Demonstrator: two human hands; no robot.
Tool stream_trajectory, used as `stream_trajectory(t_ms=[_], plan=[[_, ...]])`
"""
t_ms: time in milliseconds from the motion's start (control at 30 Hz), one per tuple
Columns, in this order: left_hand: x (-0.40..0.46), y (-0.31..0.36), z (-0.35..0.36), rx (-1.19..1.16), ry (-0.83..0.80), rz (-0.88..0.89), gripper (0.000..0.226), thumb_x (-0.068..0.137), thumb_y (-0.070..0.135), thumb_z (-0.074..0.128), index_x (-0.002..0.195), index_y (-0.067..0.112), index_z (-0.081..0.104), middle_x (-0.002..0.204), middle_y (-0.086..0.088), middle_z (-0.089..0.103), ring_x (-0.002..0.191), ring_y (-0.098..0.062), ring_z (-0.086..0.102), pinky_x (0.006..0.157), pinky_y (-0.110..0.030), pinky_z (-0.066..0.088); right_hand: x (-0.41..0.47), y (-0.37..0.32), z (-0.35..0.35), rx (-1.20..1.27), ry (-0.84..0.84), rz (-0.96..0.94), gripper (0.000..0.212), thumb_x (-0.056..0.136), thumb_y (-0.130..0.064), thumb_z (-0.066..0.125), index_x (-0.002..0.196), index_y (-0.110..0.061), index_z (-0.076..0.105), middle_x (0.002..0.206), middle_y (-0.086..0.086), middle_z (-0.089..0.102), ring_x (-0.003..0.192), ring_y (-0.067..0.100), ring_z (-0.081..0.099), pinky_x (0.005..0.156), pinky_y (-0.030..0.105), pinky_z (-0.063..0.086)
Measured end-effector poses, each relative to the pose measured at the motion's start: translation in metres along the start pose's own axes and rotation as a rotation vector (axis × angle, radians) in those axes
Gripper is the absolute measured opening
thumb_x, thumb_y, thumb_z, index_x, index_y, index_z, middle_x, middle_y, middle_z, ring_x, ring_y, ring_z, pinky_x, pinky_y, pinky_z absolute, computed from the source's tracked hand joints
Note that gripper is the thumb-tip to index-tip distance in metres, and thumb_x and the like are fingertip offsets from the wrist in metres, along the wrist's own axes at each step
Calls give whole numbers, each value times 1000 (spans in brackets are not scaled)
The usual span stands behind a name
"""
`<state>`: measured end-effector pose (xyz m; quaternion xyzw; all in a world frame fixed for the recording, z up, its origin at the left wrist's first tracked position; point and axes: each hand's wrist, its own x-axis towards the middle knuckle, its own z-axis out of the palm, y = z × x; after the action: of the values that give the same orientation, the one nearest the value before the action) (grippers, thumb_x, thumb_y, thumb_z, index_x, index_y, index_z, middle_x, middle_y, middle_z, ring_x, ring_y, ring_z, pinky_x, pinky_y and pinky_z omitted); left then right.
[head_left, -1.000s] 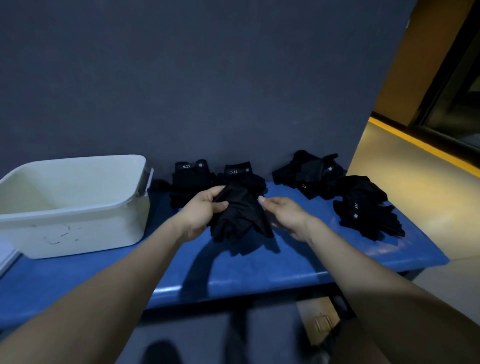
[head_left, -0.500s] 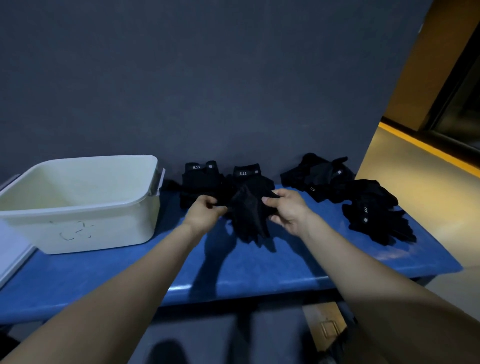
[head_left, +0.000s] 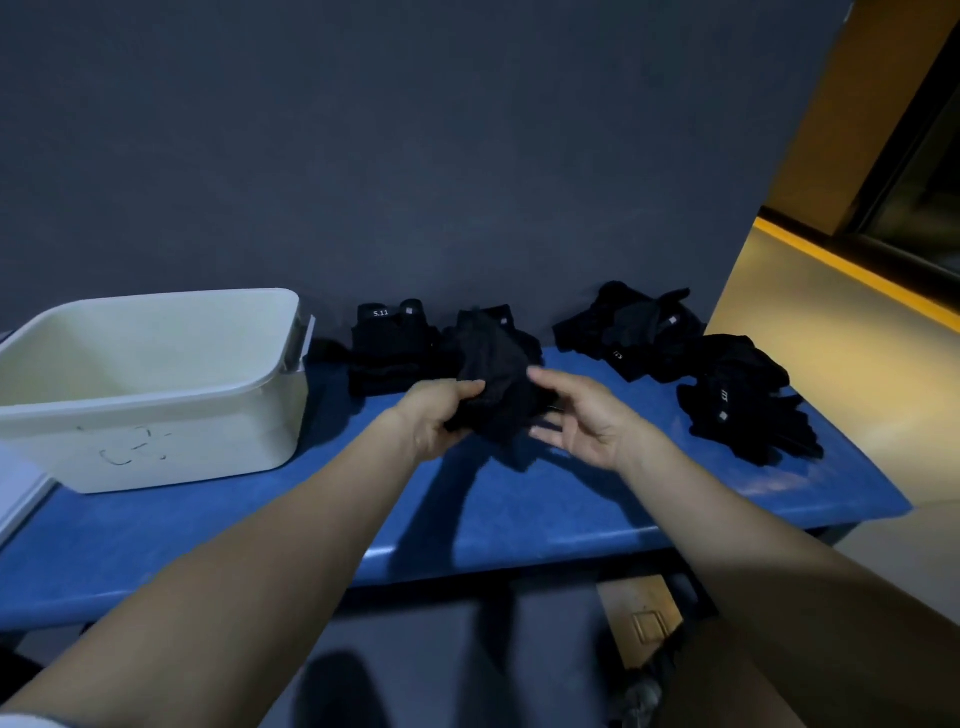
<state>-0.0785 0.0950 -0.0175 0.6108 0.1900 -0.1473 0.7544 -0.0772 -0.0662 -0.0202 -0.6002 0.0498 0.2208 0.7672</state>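
- The black garment (head_left: 493, 387) is up off the blue worktop (head_left: 519, 514), above the middle of it and just in front of the dark wall.
- It is matte black cloth, crumpled into a lumpy bundle; its upper part rises above the hands and a loose fold hangs below them. No label shows on it from here.
- The left hand (head_left: 439, 415) has it: thumb on top, fingers curled under the bundle's left edge, gripping firmly.
- The right hand (head_left: 584, 418) is wide, palm turned towards the cloth with the fingers spread and relaxed, just beside the bundle's right side. Whether the fingertips brush it I cannot tell.
- Just behind the bundle, against the wall, sits a folded black stack (head_left: 387, 348) with a small "5.11" tag; to its left stands the white tub (head_left: 156, 415).
- Further right lie two loose black heaps, one at the wall (head_left: 636, 332), one nearer the worktop's right end (head_left: 743, 400).
- Now the change: half a second ago both hands pinched the garment and it hung flatter between them. The right hand has since let go and opened, and the cloth has bunched up in the left hand alone.
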Motion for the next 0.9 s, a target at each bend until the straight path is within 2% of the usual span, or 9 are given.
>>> stream_trajectory(t_ms=[67,167,333,433,567,633,733,800,900], plan=[[4,2,-5,140,-58,46,16,91,3,54,81,15,57,82,-1,63,72,-11,59,51,-19,52,6,2,-8,-11,67,68,23,89,-34,60,101,-15,64,87,1,71,84,15,66,78,31,53],[12,-4,-12,369,-54,66,22,84,-7,60,84,15,55,89,-7,64,72,-14,60,58,-22,55,15,16,-8,-233,181,149,11,93,-18,58,82,-16,55,57,-3,59,50,5,53,58,19,49],[25,-30,-29,670,145,61,43,76,14,77,108,9,50,107,-9,54,96,-27,59,71,-33,51,32,46,-4,-432,338,188,27,91,-1,56,70,-13,43,65,6,47,50,13,45,39,18,44],[29,-43,-38,678,213,110,63,78,30,75,127,7,42,118,-6,50,114,-28,54,93,-37,48,43,55,-9,-662,384,106,36,90,-2,57,63,-14,37,66,2,42,67,19,48,61,26,49],[32,-52,-36,499,135,25,31,85,28,67,100,5,52,105,-17,61,90,-24,60,73,-30,55,45,56,-13,-865,462,-12,29,91,-3,54,68,-14,40,78,3,45,80,19,48,72,29,46],[34,-53,-33,711,187,103,30,88,33,62,95,6,54,93,-11,59,88,-25,58,74,-34,51,43,56,-11,-960,496,-124,5,90,-5,54,93,-10,54,98,6,52,92,22,55,82,33,49],[33,-48,-23,1092,395,444,23,93,31,51,106,14,59,110,-8,54,104,-28,53,86,-39,47,41,56,-5,-1075,422,-327,23,88,-6,59,111,-9,58,117,6,52,105,23,55,94,37,47],[32,-47,-18,1171,282,659,19,92,17,50,106,17,62,113,-6,57,107,-26,52,88,-39,46,41,56,-2,-1182,303,-326,30,86,-13,66,115,-10,59,120,6,50,110,24,54,98,39,44],[37,-57,-14,1434,2,629,34,92,22,51,126,23,54,129,0,53,117,-23,52,97,-36,42,41,58,-7,-1343,156,-185,55,84,-22,69,132,-8,48,134,7,43,123,27,46,105,39,39]])
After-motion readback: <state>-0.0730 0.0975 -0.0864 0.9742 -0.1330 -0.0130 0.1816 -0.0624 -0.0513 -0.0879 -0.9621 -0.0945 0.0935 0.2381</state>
